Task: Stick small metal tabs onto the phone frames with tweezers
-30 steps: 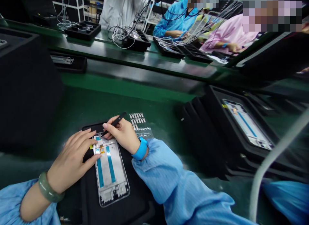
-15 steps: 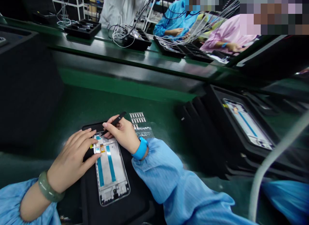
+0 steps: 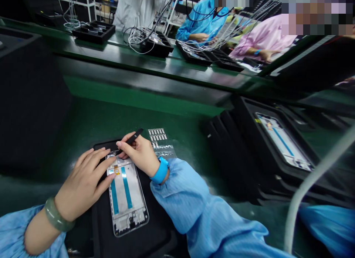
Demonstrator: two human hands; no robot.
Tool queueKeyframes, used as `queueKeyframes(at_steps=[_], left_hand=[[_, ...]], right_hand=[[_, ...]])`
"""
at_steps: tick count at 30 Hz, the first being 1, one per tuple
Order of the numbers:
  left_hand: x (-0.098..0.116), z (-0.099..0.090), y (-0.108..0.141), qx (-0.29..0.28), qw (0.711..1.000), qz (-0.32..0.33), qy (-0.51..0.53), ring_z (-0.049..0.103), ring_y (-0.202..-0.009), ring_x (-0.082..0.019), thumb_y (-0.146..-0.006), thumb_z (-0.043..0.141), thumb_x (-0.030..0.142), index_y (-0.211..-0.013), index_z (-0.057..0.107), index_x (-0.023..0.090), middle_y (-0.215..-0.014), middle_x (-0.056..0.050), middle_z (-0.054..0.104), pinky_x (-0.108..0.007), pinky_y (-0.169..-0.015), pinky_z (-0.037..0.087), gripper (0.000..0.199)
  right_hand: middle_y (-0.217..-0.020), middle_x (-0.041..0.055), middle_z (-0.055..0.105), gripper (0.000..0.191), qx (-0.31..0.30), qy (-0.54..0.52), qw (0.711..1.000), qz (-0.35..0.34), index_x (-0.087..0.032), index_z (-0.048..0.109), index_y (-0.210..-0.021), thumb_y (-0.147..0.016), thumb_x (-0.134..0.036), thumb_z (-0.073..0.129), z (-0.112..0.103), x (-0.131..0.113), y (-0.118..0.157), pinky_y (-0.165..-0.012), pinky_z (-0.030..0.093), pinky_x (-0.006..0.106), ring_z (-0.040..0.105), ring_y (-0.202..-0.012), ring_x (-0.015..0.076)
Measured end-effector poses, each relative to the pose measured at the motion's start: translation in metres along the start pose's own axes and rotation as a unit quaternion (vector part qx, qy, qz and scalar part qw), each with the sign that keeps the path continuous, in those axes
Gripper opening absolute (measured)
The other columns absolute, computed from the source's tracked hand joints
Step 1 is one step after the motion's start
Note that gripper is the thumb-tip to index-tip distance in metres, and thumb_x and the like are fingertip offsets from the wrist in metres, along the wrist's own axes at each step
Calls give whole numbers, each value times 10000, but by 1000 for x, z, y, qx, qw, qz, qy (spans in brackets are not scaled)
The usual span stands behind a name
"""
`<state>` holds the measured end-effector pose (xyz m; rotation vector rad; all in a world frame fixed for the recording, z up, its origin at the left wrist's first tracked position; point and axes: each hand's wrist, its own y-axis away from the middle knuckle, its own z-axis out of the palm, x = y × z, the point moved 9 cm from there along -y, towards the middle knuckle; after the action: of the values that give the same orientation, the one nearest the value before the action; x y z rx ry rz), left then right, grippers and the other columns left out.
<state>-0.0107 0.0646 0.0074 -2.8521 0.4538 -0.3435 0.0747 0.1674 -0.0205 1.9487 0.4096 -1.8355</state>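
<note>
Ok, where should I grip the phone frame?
Pinch the long silver edges of the phone frame near its lower end, coming from the near side: it lies flat, that end is free, and the left hand covers the top.

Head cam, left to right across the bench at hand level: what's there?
Pale green stone bangle, left hand, silver-rimmed phone frame with teal strips, clear plastic sheet of small silver labels, stacked black trays, white phone frame in the top tray, pale grey cable.
</note>
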Motion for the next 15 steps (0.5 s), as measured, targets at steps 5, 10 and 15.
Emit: queueKeyframes(at_steps=[5,10,15], left_hand=[[4,-3,-4,2,999,-9,-41,483,-1119,-233,-862,463,347,-1192,514,224,-1206,-81,528,-466,-1013,339,355],[12,-6,-7,6,998,-15,-67,508,-1098,-237,-857,462,300,-1164,536,174,-1178,-101,556,-460,-1019,339,340],[13,-5,-6,18,997,-26,-71,506,-1117,-243,-856,459,293,-1148,548,170,-1181,-108,560,-462,-1029,328,329]], right_hand=[[-613,-27,595,200,-10,65,997,-44,-187,521,-826,-773,-358,611,2,-9,3,-541,546,236,658,-562,138],[-678,-14,610,219,26,74,993,-92,-188,544,-822,-773,-389,614,-6,-19,4,-580,549,239,663,-607,133],[-720,-14,604,267,48,-25,995,-83,-189,515,-821,-751,-423,624,-15,-18,-5,-604,562,258,653,-632,126]])
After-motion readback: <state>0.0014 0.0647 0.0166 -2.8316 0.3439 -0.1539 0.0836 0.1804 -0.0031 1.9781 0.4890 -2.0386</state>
